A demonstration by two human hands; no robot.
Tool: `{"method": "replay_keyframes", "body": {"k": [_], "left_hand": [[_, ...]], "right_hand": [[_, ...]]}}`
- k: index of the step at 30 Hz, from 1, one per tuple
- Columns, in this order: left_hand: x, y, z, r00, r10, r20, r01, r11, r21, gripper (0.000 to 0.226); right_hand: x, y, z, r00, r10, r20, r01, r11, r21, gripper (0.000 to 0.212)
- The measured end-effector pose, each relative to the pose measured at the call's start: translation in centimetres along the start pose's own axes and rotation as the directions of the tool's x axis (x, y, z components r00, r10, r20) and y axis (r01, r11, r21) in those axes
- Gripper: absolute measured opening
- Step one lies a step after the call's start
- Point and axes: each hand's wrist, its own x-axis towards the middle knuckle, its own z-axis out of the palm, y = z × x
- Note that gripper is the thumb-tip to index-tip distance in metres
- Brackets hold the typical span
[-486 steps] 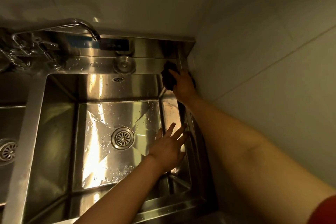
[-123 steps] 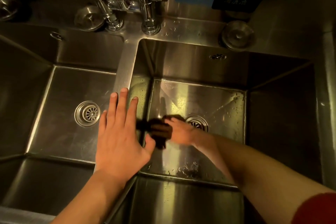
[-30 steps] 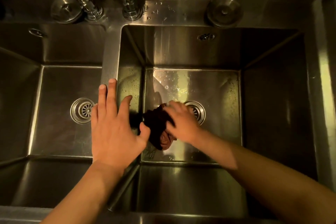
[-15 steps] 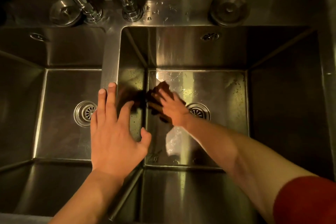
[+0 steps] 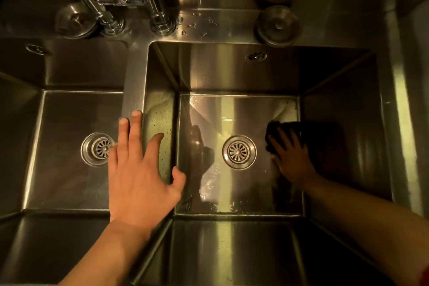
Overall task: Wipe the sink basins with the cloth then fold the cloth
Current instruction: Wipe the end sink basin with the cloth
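A steel double sink fills the view, with a left basin (image 5: pixel 62 165) and a right basin (image 5: pixel 216 114). My right hand (image 5: pixel 293 158) is down on the floor of the right basin, right of its drain (image 5: pixel 239 152), pressing a dark cloth (image 5: pixel 278 129) flat with spread fingers against the bottom near the right wall. Most of the cloth is under the hand. My left hand (image 5: pixel 139 176) lies flat with straight fingers on the divider (image 5: pixel 134 90) between the basins and holds nothing.
Chrome taps (image 5: pixel 130 0) stand behind the divider. Round steel caps sit on the back ledge at the left (image 5: pixel 75 20) and right (image 5: pixel 278 24). The left basin has its own drain (image 5: pixel 98 148). Water streaks cover the right basin floor.
My right hand has slid the cloth from the left side of the right basin floor, across the drain, to the right side. My left hand has stayed on the divider.
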Motion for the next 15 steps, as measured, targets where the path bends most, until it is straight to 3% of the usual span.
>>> {"method": "replay_keyframes", "body": {"k": [2, 4, 7, 9, 11, 13, 15], "left_hand": [[0.0, 0.1, -0.1, 1.0, -0.004, 0.001, 0.004, 1.0, 0.006, 0.073], [0.0, 0.1, -0.1, 1.0, -0.004, 0.004, 0.004, 1.0, 0.004, 0.073], [0.0, 0.1, -0.2, 1.0, -0.006, 0.009, 0.006, 1.0, 0.002, 0.073], [0.0, 0.1, -0.1, 1.0, -0.008, 0.007, 0.008, 1.0, 0.004, 0.073], [-0.1, 0.1, 0.0, 1.0, -0.01, 0.001, 0.01, 1.0, 0.005, 0.073], [0.0, 0.1, 0.0, 1.0, -0.008, -0.004, 0.008, 1.0, 0.007, 0.073], [0.0, 0.1, 0.1, 1.0, -0.006, -0.006, 0.006, 1.0, 0.0, 0.072]], "right_hand": [[-2.6, -1.2, 1.6, 0.988, -0.141, 0.07, 0.144, 0.988, -0.051, 0.069], [-4.7, -3.0, 2.7, 0.915, -0.394, 0.083, 0.4, 0.912, -0.093, 0.069], [-6.1, -6.3, 4.2, 0.663, -0.747, 0.056, 0.742, 0.646, -0.178, 0.061], [-6.1, -9.9, 4.7, 0.504, -0.859, 0.085, 0.857, 0.486, -0.169, 0.053], [-5.4, -13.9, 4.5, 0.415, -0.902, 0.121, 0.907, 0.398, -0.141, 0.051], [-4.2, -17.7, 3.6, 0.412, -0.9, 0.14, 0.906, 0.39, -0.165, 0.051], [-2.3, -19.9, 1.6, 0.505, -0.855, 0.121, 0.857, 0.48, -0.185, 0.05]]}}
